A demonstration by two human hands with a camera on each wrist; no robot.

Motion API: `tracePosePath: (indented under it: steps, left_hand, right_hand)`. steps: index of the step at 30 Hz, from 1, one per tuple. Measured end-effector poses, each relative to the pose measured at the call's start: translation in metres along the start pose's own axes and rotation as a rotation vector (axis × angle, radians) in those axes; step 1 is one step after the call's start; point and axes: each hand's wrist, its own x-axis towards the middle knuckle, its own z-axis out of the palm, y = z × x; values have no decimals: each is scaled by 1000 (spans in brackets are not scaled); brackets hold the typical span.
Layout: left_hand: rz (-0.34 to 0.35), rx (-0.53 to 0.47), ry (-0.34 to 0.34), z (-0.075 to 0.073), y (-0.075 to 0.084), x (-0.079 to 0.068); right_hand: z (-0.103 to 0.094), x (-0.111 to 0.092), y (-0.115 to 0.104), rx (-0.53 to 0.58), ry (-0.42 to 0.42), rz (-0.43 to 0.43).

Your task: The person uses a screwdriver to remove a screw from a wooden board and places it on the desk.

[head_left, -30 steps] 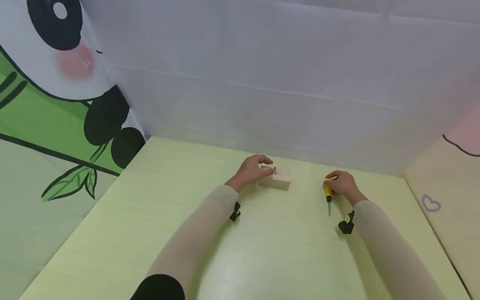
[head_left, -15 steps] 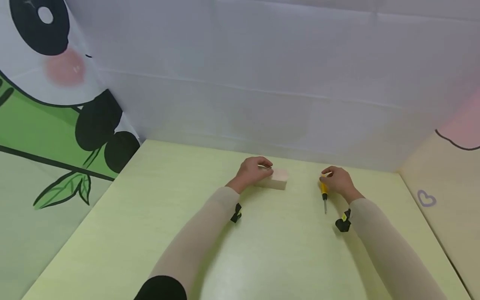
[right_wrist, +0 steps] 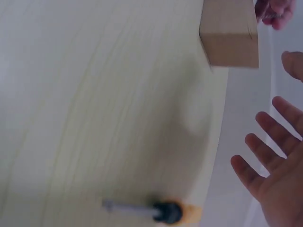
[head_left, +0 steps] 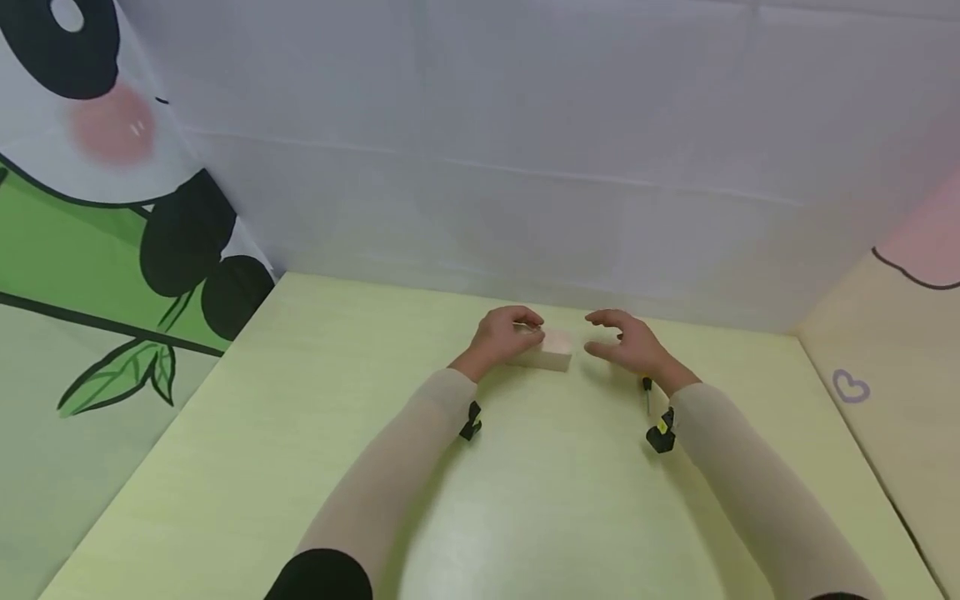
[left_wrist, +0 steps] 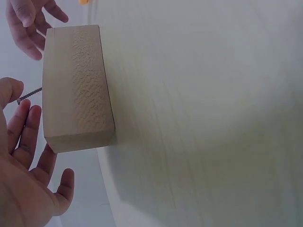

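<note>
A pale wooden block [head_left: 550,352] lies on the table with a screw [left_wrist: 31,93] sticking up out of its top. My left hand [head_left: 498,340] is at the block's left end, thumb and forefinger pinching the screw near its head. Right of the block, my right hand [head_left: 632,346] hovers with fingers spread and holds nothing, as the right wrist view shows. Behind that hand, towards the wrist, is a screwdriver [right_wrist: 163,211] with a yellow and black handle, its shaft pointing at the near side. Most of its handle is hidden in the head view.
The light yellow-green table [head_left: 525,500] meets a white sheet-like wall [head_left: 487,225] just behind the block. A side panel with a cartoon drawing [head_left: 112,250] stands left, and another with a small heart [head_left: 851,386] stands right. Each wrist wears a small black camera.
My right hand has let go of the screwdriver and moved left towards the block, its fingers spreading. The left hand has closed its thumb and forefinger on the screw.
</note>
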Motion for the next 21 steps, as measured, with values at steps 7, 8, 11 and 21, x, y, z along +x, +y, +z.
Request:
tracePosePath:
  steps: [7, 8, 11, 21]
  left_hand:
    - [11, 27, 9, 2, -2, 1]
    - [13, 33, 8, 2, -2, 1]
    - [20, 50, 7, 3, -3, 1]
    - [67, 64, 31, 4, -5, 3]
  right_hand:
    - [18, 10, -11, -116, -44, -81]
    - [20, 11, -11, -127, -46, -85]
    - [26, 14, -13, -131, -48, -86]
    - [29, 16, -10, -109, -53, -88]
